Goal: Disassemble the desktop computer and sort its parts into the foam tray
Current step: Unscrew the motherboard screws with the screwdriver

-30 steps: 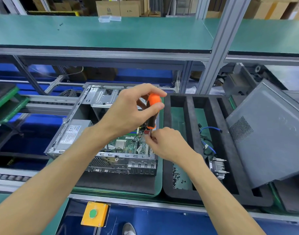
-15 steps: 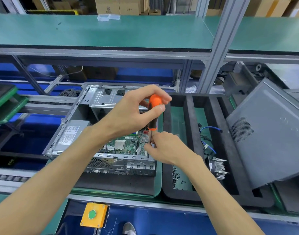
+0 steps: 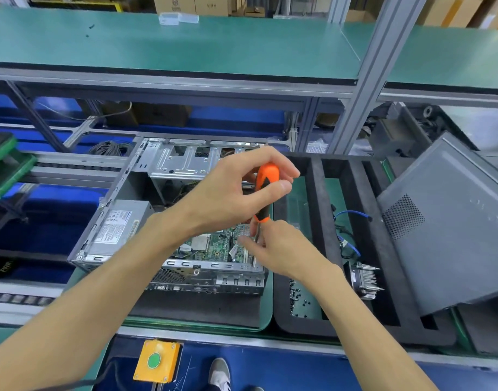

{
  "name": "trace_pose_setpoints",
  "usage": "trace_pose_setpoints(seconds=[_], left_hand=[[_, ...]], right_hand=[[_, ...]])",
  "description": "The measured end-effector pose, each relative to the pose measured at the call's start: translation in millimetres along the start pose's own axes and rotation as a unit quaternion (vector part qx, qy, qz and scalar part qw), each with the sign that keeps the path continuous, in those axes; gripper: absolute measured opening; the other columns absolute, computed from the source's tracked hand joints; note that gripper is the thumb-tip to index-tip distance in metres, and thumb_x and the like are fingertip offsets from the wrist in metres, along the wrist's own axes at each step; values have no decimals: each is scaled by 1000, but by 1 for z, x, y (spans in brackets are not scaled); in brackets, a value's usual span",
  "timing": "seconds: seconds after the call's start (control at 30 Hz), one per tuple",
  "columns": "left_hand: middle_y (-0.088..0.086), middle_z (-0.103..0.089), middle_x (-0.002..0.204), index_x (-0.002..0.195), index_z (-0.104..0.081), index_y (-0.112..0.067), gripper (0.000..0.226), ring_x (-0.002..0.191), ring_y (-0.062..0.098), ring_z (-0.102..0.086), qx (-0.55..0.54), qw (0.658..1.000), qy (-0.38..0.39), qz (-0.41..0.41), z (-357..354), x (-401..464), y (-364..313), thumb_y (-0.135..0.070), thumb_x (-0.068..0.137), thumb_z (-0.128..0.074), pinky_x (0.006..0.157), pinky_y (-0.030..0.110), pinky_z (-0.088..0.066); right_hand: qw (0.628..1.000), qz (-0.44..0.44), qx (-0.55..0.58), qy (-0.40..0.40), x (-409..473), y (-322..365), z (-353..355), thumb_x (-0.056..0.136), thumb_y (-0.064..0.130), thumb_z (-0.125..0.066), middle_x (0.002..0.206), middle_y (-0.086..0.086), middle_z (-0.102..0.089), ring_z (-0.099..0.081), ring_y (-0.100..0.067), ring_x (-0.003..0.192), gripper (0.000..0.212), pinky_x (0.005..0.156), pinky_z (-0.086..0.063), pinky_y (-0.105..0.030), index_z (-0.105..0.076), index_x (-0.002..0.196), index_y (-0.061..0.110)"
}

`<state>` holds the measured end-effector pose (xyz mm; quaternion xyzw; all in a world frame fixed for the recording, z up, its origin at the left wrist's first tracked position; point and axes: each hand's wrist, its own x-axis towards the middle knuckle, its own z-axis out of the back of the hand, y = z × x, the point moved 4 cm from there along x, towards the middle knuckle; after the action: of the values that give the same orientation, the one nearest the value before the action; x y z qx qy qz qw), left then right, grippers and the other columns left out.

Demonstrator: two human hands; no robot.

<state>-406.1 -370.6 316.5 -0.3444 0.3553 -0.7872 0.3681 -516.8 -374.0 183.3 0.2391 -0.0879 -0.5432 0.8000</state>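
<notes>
Head view. The open desktop computer [image 3: 168, 221] lies on its side on the green bench [image 3: 202, 323], its long axis running away from the viewer and its open face upward. The foam tray [image 3: 321, 210] sits just beside it on the right. The left hand [image 3: 228, 196] curls round the orange handle of a screwdriver [image 3: 264, 190], held nearly upright with the tip down over the motherboard [image 3: 216, 244]. The right hand [image 3: 281, 249] pinches the shaft near its tip, steadying it. The steel chassis is probably stiff and heavy, best taken by its frame edges; the board looks fragile and should be gripped at its rim. In the tray lie loose screws [image 3: 298, 299], a blue cable [image 3: 352, 218] and a heatsink [image 3: 364, 280]. A grey side panel [image 3: 450, 227] leans at the tray's right side.
</notes>
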Motion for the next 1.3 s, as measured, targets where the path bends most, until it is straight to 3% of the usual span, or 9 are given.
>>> trace_pose_setpoints(seconds=[0.13,0.27,0.4,0.53,0.67,0.8,1.0,1.17,1.3], left_hand=[[1,-68,107,121,-62,-17,26,103,21,-66,-25,999,21,-11,2,6,7,-25,97,-55,91,44,-53],[1,-69,109,126,-58,-15,31,104,19,-66,-76,997,14,-17,8,14,30,-31,102,-46,94,41,-52],[3,-71,101,116,-63,-10,35,95,15,-68,-122,992,7,41,2,16,83,-30,105,-37,89,44,-53],[6,-72,95,104,-67,-14,38,89,21,-70,-135,970,44,196,-17,7,149,-29,109,-32,91,52,-54],[4,-74,92,100,-70,-16,43,91,25,-72,-126,946,69,289,-22,-7,189,-36,107,-32,81,42,-57],[5,-75,90,99,-72,-13,47,90,24,-72,-138,932,52,331,-19,-11,207,-38,107,-33,81,39,-59],[14,-76,94,103,-72,-3,50,94,31,-72,-217,889,107,388,-25,-18,216,-36,108,-35,82,37,-60],[15,-76,96,106,-70,1,46,87,23,-74,-250,859,164,415,-30,-24,223,-32,107,-38,69,24,-56],[11,-67,73,81,-70,-5,52,62,19,-64,-246,842,210,433,-31,-26,237,-37,107,-38,60,27,-53]], right_hand=[[998,-19,57,4,-1,-2,-5,99,21,-54,52,0,-41,-40,-19,47,35,48,-29,-33,-37,69,21],[990,-32,133,26,-6,2,-7,89,16,-59,78,-15,-62,-56,-33,65,23,63,-48,-45,-43,88,31],[994,-18,106,-11,-12,1,-15,96,27,-57,65,-1,-58,-54,-20,62,11,60,-47,-38,-55,85,23],[993,-18,74,-86,-15,1,-16,106,46,-43,51,8,-47,-46,-9,52,43,56,-40,-31,-57,74,20],[984,-26,118,-133,-13,4,-12,106,50,-37,49,8,-52,-51,-12,51,52,60,-46,-37,-51,64,23],[956,-15,196,-218,-1,7,10,103,53,-36,44,12,-43,-39,-10,41,54,48,-28,-18,-47,60,22],[902,-1,281,-329,29,6,41,107,41,-43,42,5,-31,-29,-8,36,55,47,-29,-7,-52,59,16],[889,-13,321,-327,48,2,42,106,41,-45,42,6,-27,-26,-9,37,53,46,-29,-13,-53,57,25],[882,-21,330,-336,58,0,45,105,46,-44,41,7,-31,-27,-9,37,53,43,-24,-19,-55,55,30]])
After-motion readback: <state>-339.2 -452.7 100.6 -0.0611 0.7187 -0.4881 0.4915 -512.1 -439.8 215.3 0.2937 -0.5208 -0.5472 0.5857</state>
